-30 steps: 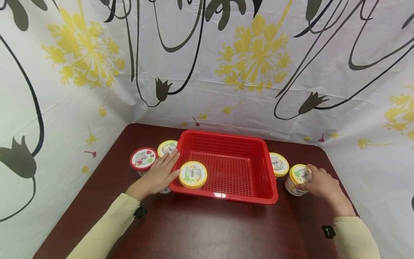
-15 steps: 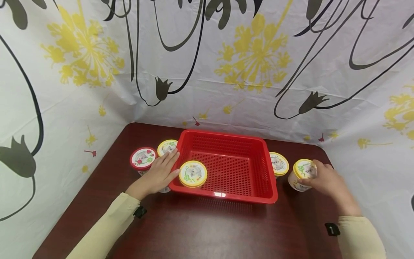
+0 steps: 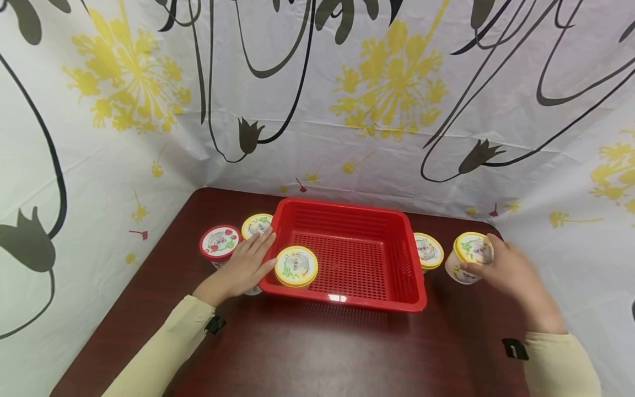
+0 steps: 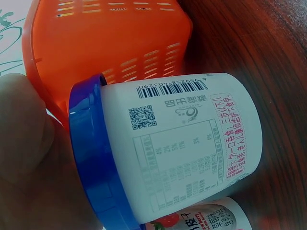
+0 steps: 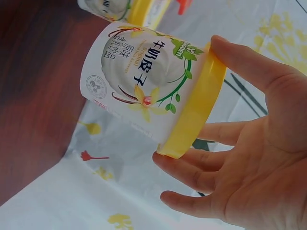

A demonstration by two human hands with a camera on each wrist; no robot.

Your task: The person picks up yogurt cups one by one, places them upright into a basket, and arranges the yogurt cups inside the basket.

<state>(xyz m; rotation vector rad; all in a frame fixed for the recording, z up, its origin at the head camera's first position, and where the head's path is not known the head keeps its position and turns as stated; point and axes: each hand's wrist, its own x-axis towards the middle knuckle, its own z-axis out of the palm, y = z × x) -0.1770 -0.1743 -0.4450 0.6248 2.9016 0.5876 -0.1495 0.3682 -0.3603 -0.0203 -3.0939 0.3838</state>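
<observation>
My right hand (image 3: 511, 270) pinches the yellow lid rim of a milk drink cup (image 3: 461, 267) between thumb and fingertips, at the table's right side. The right wrist view shows this white cup (image 5: 139, 81) printed with flowers and leaves. My left hand (image 3: 241, 271), fingers extended, lies over a blue-lidded cup (image 4: 177, 143), mostly hidden beneath it in the head view; the thumb reaches the rim of the red basket (image 3: 342, 302). Inside the basket's front left corner stands another yellow-lidded cup (image 3: 296, 266).
Left of the basket are a red-lidded cup (image 3: 220, 242) and a yellow-lidded one (image 3: 257, 225), partly covered by the left hand. One more yellow-lidded cup (image 3: 428, 251) stands against the basket's right side. Patterned cloth (image 3: 347, 165) hangs behind the dark red table (image 3: 317, 358).
My right hand has moved right and away from me, carrying the yellow-lidded cup with it. The left hand, the basket and the other cups have stayed put.
</observation>
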